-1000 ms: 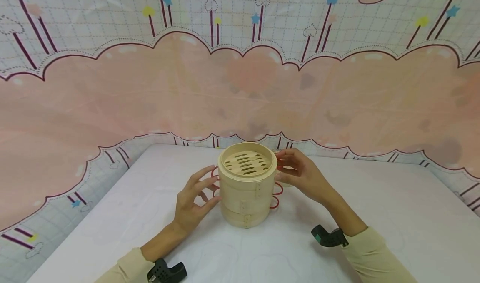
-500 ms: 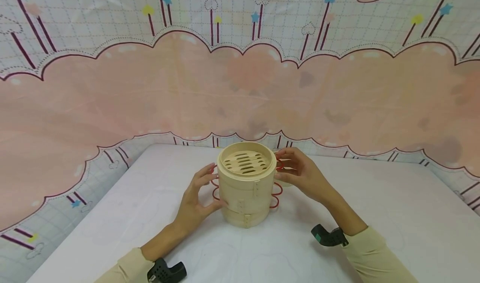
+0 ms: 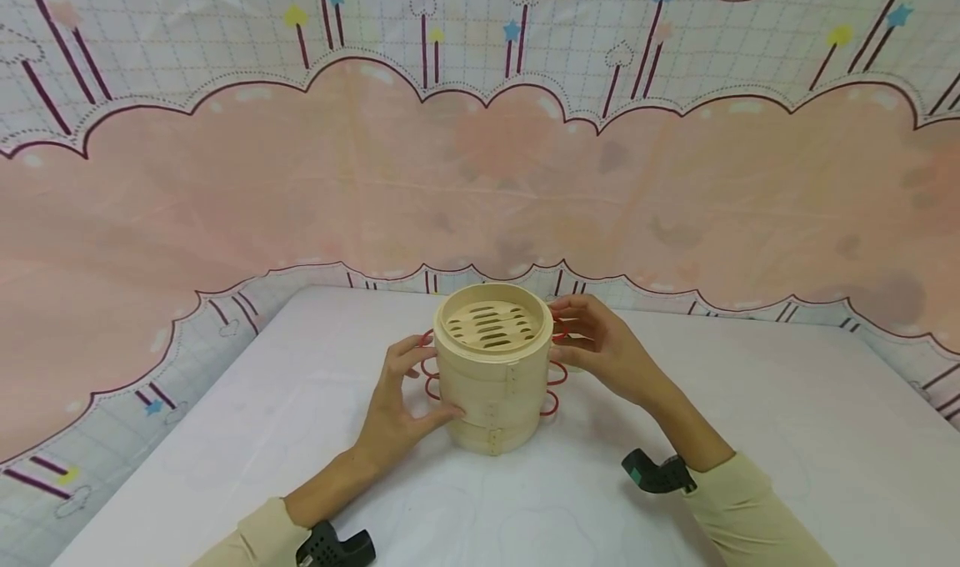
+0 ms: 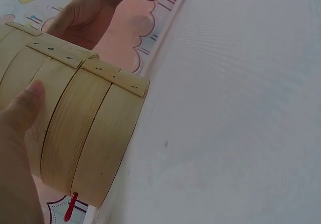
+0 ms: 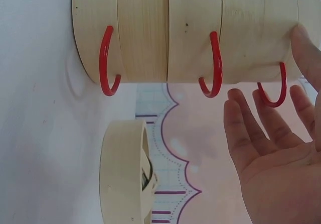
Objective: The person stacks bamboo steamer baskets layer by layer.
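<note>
Fingers of your left hand (image 3: 384,417) grip, half-spread, the bamboo steamer (image 3: 491,400) at its nine o'clock; your right hand (image 3: 611,350) lays its thumb at three, finger contact unclear. Location: tabletop (image 3: 787,417), your twelve. Expect light, stiff tiers (image 4: 110,138); support the lowest.

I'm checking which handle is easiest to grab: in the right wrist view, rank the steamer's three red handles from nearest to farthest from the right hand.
From the right hand:
1. Top handle, high on the steamer, right beside the fingers.
2. Middle handle, below the top one.
3. Bottom handle, lowest, closest to the table.
</note>
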Demonstrator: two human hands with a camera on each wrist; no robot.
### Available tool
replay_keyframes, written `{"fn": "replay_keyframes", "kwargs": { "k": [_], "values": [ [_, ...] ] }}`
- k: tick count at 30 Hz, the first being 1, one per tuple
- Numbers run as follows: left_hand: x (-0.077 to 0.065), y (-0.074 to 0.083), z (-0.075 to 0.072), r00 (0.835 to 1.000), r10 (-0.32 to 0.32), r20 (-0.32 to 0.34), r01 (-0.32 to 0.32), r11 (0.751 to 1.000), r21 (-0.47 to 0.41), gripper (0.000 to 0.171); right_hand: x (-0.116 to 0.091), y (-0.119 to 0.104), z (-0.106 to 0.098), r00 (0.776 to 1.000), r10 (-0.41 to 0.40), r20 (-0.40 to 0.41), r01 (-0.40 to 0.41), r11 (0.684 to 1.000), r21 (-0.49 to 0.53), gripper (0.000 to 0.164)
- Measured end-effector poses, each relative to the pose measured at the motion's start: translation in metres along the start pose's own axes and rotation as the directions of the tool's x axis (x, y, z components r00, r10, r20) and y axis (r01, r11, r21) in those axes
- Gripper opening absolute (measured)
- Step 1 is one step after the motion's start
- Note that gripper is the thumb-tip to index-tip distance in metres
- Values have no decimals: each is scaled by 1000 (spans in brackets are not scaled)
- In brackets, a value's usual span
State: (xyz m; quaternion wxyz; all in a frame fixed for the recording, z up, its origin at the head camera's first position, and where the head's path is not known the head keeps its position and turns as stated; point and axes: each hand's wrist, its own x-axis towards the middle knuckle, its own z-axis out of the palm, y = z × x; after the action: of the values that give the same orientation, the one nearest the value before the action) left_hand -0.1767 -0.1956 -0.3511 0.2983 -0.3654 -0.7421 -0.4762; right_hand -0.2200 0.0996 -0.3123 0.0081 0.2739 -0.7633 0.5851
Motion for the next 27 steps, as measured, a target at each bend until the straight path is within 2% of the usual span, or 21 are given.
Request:
{"fn": "replay_keyframes", "kwargs": {
  "k": [8, 11, 13, 19, 24, 27],
  "values": [
    [2, 3, 5, 1000, 14, -21, -13, 999, 47, 69, 2, 1, -2, 1000, -14, 7, 14, 1000, 4, 53],
    [0, -2, 8, 1000, 15, -22, -13, 998, 65, 71, 3, 1, -3, 1000, -14, 12, 14, 1000, 6, 53],
    [-2, -8, 10, 999, 29, -31, -26, 996, 89, 73, 3, 2, -4, 1000, -12, 15, 12, 1000, 5, 53],
    [3, -2, 13, 996, 73, -54, -66, 990, 123, 74, 6, 2, -5, 1000, -18, 22, 18, 1000, 7, 54],
    [-7, -25, 18, 998, 53, -46, -46, 990, 135, 79, 7, 5, -8, 999, -39, 19, 39, 999, 12, 52],
    [-10, -31, 20, 999, 30, -31, -25, 990, 136, 80, 7, 8, -11, 999, -51, 11, 51, 999, 4, 45]
  ]
}}
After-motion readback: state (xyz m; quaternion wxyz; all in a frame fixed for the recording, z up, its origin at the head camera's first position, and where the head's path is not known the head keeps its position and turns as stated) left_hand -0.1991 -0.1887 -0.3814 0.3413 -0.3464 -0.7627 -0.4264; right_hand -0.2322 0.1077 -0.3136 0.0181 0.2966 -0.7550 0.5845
